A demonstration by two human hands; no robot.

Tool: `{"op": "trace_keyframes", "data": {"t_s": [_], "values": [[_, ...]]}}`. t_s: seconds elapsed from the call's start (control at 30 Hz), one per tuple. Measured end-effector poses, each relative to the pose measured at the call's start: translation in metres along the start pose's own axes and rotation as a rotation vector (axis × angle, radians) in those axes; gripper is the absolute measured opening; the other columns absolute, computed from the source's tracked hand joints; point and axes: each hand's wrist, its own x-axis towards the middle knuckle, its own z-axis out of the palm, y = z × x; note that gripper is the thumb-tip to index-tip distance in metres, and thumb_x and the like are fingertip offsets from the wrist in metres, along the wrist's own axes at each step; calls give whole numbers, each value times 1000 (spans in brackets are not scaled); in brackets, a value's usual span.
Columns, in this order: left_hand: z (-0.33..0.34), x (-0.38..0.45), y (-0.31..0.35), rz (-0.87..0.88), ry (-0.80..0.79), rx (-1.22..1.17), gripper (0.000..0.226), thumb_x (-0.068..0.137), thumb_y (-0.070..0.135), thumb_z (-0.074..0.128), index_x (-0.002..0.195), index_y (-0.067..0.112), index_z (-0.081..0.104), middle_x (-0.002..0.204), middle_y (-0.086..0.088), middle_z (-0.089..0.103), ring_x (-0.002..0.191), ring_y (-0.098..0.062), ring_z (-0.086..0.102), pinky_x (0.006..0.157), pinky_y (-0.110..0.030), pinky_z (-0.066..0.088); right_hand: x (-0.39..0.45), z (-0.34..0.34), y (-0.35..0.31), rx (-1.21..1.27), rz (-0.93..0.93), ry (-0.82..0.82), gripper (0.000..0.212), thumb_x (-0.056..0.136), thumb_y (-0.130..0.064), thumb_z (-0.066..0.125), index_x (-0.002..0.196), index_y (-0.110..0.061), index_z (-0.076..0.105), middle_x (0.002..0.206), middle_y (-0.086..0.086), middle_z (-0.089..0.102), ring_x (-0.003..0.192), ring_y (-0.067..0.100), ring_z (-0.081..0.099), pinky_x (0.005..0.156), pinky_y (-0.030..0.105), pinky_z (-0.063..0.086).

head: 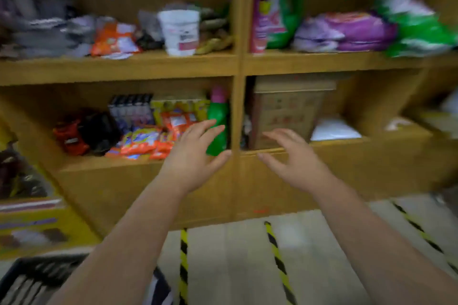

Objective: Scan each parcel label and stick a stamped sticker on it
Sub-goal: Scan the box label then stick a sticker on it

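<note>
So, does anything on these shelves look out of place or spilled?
Nothing looks spilled or broken. The orange packets lie in a loose heap on the lower left shelf, and the bags upper right are piled unevenly. Both hands are empty. The picture is blurred.

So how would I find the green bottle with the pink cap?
Look at the wooden shelf unit, lower left compartment. At its right end, against the upright divider, stands the green plastic bottle with a pink cap. Its neighbours are flat orange snack packets; it alone stands tall.

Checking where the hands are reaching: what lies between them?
In the head view, the shelf's upright wooden divider lies between the left hand and right hand.
</note>
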Motion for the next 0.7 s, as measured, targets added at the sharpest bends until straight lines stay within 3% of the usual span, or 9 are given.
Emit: {"op": "trace_keyframes", "data": {"t_s": [0.13, 0.27, 0.4, 0.5, 0.7], "values": [[69, 61, 151, 252, -108, -112, 67, 87, 65, 43, 141, 26, 50, 150, 2, 43, 137, -21, 39, 115, -43, 33, -101, -106, 96, -51, 270, 251, 57, 87, -54, 63, 136, -24, 56, 140, -6, 48, 132, 10, 42, 107, 18, 28], [137, 88, 315, 490, -178, -273, 75, 81, 69, 36, 139, 25, 52, 149, 4, 43, 136, -19, 40, 113, -36, 30, -224, -204, 171, -147, 537, 431, 57, 88, -60, 58, 138, -33, 51, 142, -12, 44, 133, 8, 39, 109, 27, 35], [206, 88, 469, 663, -282, -416, 74, 81, 72, 39, 141, 29, 50, 151, 7, 40, 138, -17, 37, 115, -44, 33, -350, -285, 232, -176, 755, 552, 57, 88, -60, 57, 139, -35, 49, 142, -15, 42, 131, 7, 40, 101, 26, 42], [253, 77, 568, 783, -352, -471, 67, 86, 67, 50, 144, 32, 46, 153, 11, 36, 141, -12, 32, 116, -39, 30, -430, -329, 270, -178, 901, 613, 59, 88, -60, 58, 141, -38, 46, 144, -15, 39, 132, 9, 40, 108, 39, 42], [319, 63, 701, 899, -485, -494, 62, 92, 56, 54, 147, 35, 38, 156, 12, 30, 144, -10, 25, 117, -40, 28, -528, -381, 336, -147, 1085, 662, 62, 86, -64, 57, 142, -42, 42, 149, -16, 36, 136, 8, 36, 105, 34, 40]]}}
